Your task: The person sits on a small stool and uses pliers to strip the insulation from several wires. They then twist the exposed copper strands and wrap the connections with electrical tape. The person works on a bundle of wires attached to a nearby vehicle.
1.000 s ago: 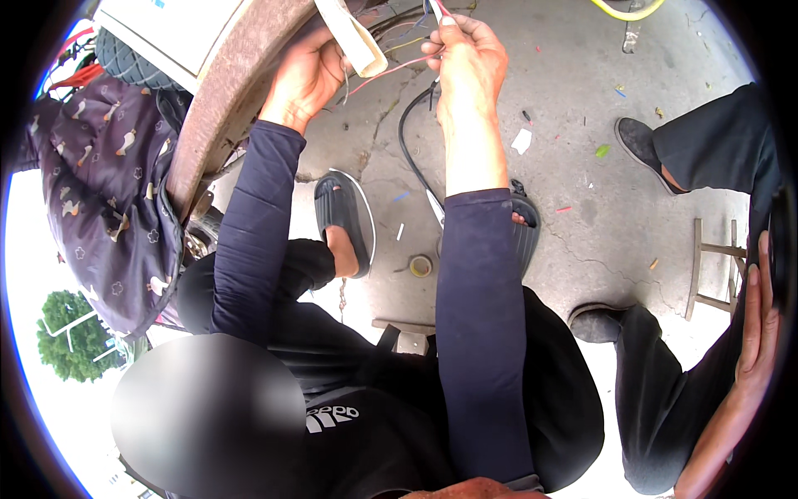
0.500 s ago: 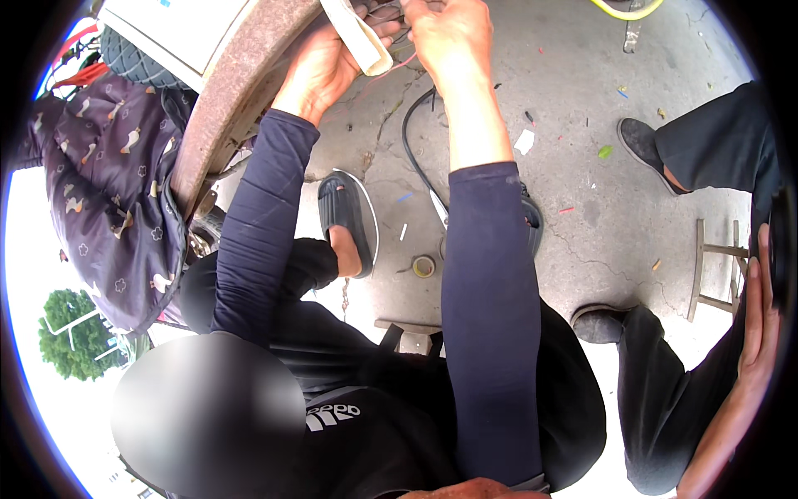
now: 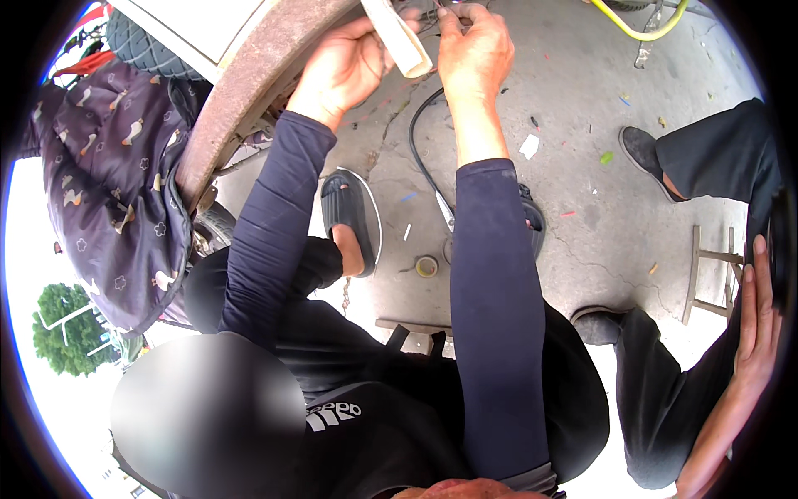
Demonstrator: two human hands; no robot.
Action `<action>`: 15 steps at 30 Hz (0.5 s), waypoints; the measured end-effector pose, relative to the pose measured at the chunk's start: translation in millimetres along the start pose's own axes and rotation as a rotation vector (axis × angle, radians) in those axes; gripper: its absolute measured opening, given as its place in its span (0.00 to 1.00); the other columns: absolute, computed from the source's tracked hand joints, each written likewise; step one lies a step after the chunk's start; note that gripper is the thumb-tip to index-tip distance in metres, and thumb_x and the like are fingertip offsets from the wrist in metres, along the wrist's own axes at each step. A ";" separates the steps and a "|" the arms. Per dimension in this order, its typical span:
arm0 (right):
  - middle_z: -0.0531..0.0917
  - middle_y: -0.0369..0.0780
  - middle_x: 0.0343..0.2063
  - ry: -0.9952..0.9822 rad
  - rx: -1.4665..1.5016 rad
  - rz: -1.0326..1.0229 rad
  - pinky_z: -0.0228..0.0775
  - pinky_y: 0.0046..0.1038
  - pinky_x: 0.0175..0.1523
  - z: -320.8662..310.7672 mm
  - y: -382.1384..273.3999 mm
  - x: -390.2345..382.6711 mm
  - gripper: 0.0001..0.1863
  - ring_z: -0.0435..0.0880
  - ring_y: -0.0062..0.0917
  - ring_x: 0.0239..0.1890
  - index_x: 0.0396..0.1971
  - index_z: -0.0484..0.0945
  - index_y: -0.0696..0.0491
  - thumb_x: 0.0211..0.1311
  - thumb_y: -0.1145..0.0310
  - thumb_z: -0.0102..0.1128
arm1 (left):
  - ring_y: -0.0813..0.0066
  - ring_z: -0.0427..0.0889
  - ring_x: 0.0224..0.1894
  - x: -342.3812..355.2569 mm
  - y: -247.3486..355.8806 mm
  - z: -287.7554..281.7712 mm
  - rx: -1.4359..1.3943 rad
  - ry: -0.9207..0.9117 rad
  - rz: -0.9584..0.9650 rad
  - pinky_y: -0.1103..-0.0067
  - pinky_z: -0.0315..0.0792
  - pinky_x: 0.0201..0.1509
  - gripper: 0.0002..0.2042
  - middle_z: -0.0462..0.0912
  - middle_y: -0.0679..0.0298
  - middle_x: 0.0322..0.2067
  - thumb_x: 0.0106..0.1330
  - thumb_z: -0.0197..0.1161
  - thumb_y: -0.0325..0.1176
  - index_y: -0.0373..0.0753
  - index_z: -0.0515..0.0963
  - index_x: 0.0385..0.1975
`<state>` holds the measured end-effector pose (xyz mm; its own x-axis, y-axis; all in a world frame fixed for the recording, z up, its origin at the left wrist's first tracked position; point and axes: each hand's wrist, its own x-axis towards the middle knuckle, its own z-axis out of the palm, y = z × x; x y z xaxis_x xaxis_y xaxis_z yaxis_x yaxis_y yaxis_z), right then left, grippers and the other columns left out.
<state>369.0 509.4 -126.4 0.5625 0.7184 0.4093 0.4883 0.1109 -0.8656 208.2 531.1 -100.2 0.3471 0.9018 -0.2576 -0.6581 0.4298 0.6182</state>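
My left hand (image 3: 349,66) is at the top centre beside a rusted curved metal edge (image 3: 241,91), fingers loosely curled and partly hidden behind a cream channel strip (image 3: 399,37); what it holds, if anything, is unclear. Just right of the strip, my right hand (image 3: 470,54) has its thumb and fingers pinched on thin wires (image 3: 428,23) at the top of the view. A white panel (image 3: 195,25) sits above the metal edge. Below my hands a black cable (image 3: 421,158) runs down along the concrete floor.
A patterned padded cover (image 3: 108,191) and a tyre (image 3: 145,46) are at left. A tape roll (image 3: 427,266) lies between my sandalled feet. Another person's legs (image 3: 698,154) and hand (image 3: 752,341) are at right, near a small stool (image 3: 706,258). A yellow hose (image 3: 644,33) lies at top right.
Both hands and the cream strip have shifted a little rightward in the view. My right hand first went up toward the wire ends and now sits slightly lower. The other person has barely moved.
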 end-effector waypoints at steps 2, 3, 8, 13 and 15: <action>0.88 0.50 0.32 -0.010 0.018 -0.029 0.78 0.44 0.45 7.2 -7.1 -2.6 0.07 0.87 0.48 0.38 0.37 0.84 0.56 0.59 0.73 0.65 | 0.57 0.86 0.48 -4.8 4.1 1.6 0.076 0.028 -0.028 0.65 0.85 0.50 0.11 0.82 0.48 0.49 0.77 0.51 0.28 0.31 0.72 0.53; 0.88 0.51 0.33 -0.069 0.070 0.041 0.78 0.43 0.45 9.4 -16.0 -3.6 0.07 0.87 0.48 0.39 0.37 0.84 0.57 0.59 0.74 0.64 | 0.58 0.87 0.48 -3.9 9.6 -1.7 0.128 0.047 -0.023 0.66 0.85 0.50 0.10 0.83 0.48 0.50 0.77 0.53 0.28 0.30 0.73 0.52; 0.87 0.51 0.38 -0.170 0.291 0.147 0.79 0.40 0.48 1.5 -53.2 -10.9 0.15 0.88 0.46 0.42 0.48 0.81 0.59 0.61 0.81 0.56 | 0.68 0.88 0.40 -12.7 18.7 5.6 0.471 0.091 0.049 0.73 0.85 0.47 0.09 0.88 0.57 0.39 0.71 0.65 0.28 0.33 0.79 0.47; 0.87 0.51 0.40 -0.088 0.186 -0.293 0.79 0.36 0.47 -25.1 -74.2 -7.3 0.16 0.89 0.43 0.41 0.50 0.80 0.59 0.63 0.81 0.57 | 0.73 0.87 0.36 -23.5 25.3 22.0 0.616 0.069 0.193 0.76 0.82 0.42 0.11 0.88 0.60 0.37 0.68 0.70 0.31 0.35 0.80 0.47; 0.87 0.51 0.40 -0.105 0.206 -0.279 0.79 0.35 0.47 -21.5 -71.8 -10.5 0.16 0.88 0.42 0.40 0.50 0.80 0.59 0.63 0.81 0.57 | 0.73 0.87 0.36 -25.4 29.1 18.6 0.624 0.013 0.228 0.76 0.82 0.42 0.11 0.88 0.60 0.36 0.68 0.69 0.31 0.34 0.81 0.46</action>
<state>342.4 479.1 -62.3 0.3496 0.7065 0.6153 0.4624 0.4411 -0.7692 192.6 519.9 -61.8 0.2339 0.9693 -0.0759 -0.2026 0.1249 0.9713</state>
